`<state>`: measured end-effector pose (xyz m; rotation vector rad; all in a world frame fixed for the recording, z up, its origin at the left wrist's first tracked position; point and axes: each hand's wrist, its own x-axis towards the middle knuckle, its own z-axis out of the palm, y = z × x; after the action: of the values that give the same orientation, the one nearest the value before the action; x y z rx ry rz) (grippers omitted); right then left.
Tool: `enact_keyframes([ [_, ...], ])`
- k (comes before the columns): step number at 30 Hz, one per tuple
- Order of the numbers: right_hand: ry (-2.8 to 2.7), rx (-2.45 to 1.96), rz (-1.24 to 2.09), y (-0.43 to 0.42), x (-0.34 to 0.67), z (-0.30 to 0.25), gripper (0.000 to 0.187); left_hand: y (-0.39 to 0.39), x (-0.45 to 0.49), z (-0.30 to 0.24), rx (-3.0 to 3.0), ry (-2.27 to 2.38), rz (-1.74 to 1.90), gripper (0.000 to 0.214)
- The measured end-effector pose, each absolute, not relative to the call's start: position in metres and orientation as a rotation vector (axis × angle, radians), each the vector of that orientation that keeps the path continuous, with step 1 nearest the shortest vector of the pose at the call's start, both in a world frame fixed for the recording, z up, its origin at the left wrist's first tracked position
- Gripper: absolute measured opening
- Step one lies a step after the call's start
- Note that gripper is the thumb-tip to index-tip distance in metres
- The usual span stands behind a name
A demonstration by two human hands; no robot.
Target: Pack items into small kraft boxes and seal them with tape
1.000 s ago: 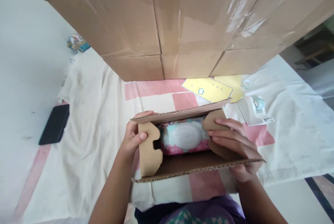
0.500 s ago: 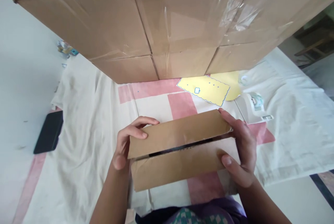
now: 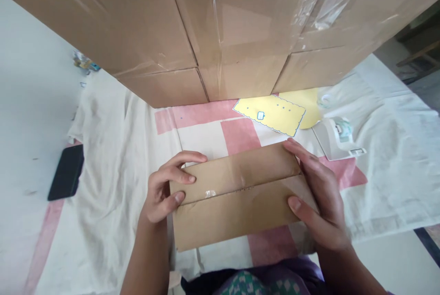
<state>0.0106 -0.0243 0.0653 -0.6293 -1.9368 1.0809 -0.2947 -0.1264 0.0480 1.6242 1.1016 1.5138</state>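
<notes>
A small brown cardboard box (image 3: pixel 237 212) lies in front of me, its two top flaps meeting along a narrow seam. My left hand (image 3: pixel 168 187) grips the box's left end, with fingers on the far flap and the thumb near the seam. On the opposite end, my right hand (image 3: pixel 318 198) wraps the corner, its thumb pressing the near flap and its fingers along the far side. A small shiny patch, perhaps tape, shows near the seam at the left. The inside of the box is hidden.
A tall stack of taped cardboard boxes (image 3: pixel 237 33) stands behind. Before it lie a yellow sheet (image 3: pixel 275 114) and a white tape dispenser (image 3: pixel 338 139). A black phone-like object (image 3: pixel 66 172) rests at the left on the pink-and-white cloth (image 3: pixel 113 221).
The box's flaps have come together, closing the dark gap between them. My left thumb has moved onto the top. The view has shifted slightly.
</notes>
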Motion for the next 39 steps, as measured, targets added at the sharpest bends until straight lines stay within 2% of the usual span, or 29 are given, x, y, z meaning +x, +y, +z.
enact_keyframes([
  [5,-1.982,-0.675,1.117,-0.025,0.014,0.068,0.074,-0.133,-0.293,0.072,1.868,1.324,1.361,0.023],
  [10,-1.985,-0.681,1.16,-0.025,0.013,0.071,0.07,-0.152,-0.248,0.117,2.219,1.802,0.802,0.031],
  [13,-1.97,-0.691,1.17,-0.026,0.013,0.072,0.069,-0.159,-0.216,0.126,2.298,1.928,0.635,0.045],
  [24,-1.958,-0.658,1.195,-0.026,0.011,0.073,0.065,-0.164,-0.203,0.115,2.326,2.023,0.585,0.048],
  [39,-1.899,-0.645,1.196,-0.03,0.014,0.06,0.05,-0.164,-0.2,0.114,2.3,2.043,0.652,0.047],
])
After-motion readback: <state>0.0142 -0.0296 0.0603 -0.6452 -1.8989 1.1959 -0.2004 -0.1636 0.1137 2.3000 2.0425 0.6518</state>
